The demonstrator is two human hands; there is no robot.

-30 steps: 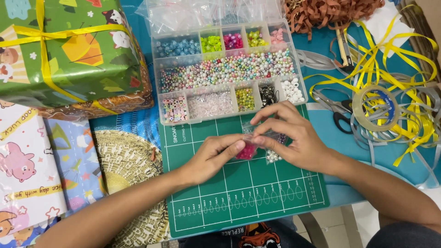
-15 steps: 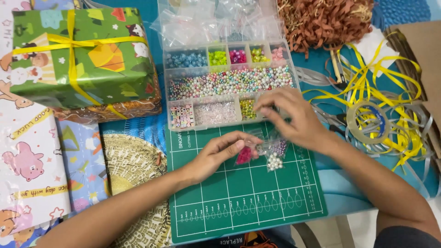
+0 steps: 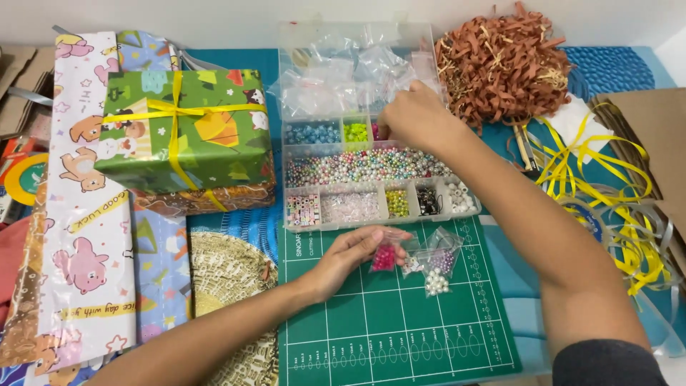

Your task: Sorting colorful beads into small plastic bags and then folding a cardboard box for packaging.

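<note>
My left hand (image 3: 350, 259) rests on the green cutting mat (image 3: 400, 329) and pinches a small clear bag of pink beads (image 3: 384, 256). Beside it lie other small bags of white and purple beads (image 3: 436, 270). My right hand (image 3: 413, 116) reaches into the far row of the clear bead organiser box (image 3: 371, 171), fingers bent down over the pink bead compartment; what the fingertips hold is hidden. The box's open lid (image 3: 343, 68) holds several empty clear bags.
A green gift-wrapped box with yellow ribbon (image 3: 186, 129) sits left of the organiser, on patterned wrapping paper (image 3: 89, 214). A woven mat (image 3: 229, 286) lies at lower left. Brown shredded paper (image 3: 504, 61) and loose yellow and silver ribbon (image 3: 614, 200) lie at right.
My right hand left the small bags on the mat and moved up to the organiser's far compartments. The left hand stayed on the mat with the pink bead bag. The camera tilted up.
</note>
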